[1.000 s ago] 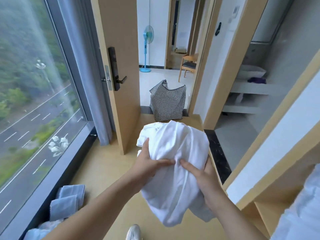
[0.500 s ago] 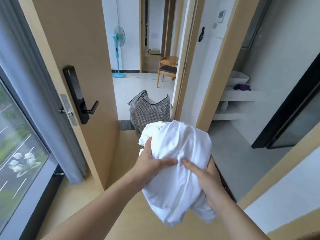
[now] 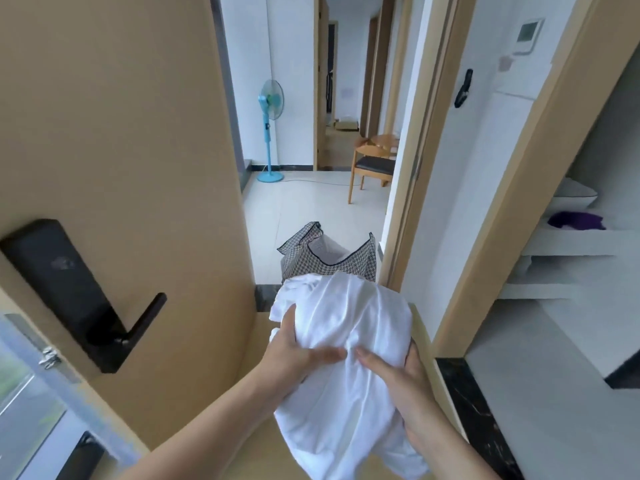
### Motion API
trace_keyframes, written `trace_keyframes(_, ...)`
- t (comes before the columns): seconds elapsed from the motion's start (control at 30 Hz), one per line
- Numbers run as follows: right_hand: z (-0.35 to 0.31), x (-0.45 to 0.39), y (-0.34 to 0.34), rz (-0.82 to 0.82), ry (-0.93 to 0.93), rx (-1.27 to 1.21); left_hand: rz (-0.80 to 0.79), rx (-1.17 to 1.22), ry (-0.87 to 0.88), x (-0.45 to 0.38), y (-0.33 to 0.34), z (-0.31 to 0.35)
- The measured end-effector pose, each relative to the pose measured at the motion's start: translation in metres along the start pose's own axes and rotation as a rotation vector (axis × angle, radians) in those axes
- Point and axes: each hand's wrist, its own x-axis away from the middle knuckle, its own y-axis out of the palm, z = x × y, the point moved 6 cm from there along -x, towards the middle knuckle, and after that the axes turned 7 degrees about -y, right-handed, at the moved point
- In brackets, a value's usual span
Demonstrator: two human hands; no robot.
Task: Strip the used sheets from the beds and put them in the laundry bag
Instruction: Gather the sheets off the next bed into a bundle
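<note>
A bundled white sheet (image 3: 349, 341) fills the lower middle of the view, carried in front of me at chest height. My left hand (image 3: 294, 358) grips its left side, thumb on top of the cloth. My right hand (image 3: 401, 386) grips the right side, fingers curled under the bundle. Just beyond the bundle, in the doorway, a checked laundry bag (image 3: 329, 258) stands on the floor with its mouth open; its lower part is hidden by the sheet.
An open wooden door (image 3: 138, 168) with a black lock handle (image 3: 104, 313) stands close on the left. The door frame (image 3: 405, 168) is on the right. Beyond lie a blue standing fan (image 3: 270, 133), a wooden chair (image 3: 370, 164) and a tiled hallway floor. A bathroom opening is at right.
I have moved forward toward the doorway; the door and checked bag are closer and larger. The window has slid out to the left. Both hands keep the same hold on the sheet.
</note>
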Motion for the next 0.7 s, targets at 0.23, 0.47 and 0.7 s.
trace_keyframes(0.23,-0.001,-0.144,0.023,0.001,0.045,-0.015,-0.018,0.012,-0.099,-0.148,-0.001,0.033)
trace_keyframes(0.47,0.015,-0.288,0.031,0.133,0.083,0.024,-0.173,0.046,-0.152,-0.313,0.016,0.055)
trace_keyframes(0.7,-0.025,-0.437,0.053,0.235,0.044,0.1,-0.277,0.038,-0.109,-0.472,0.019,0.124)
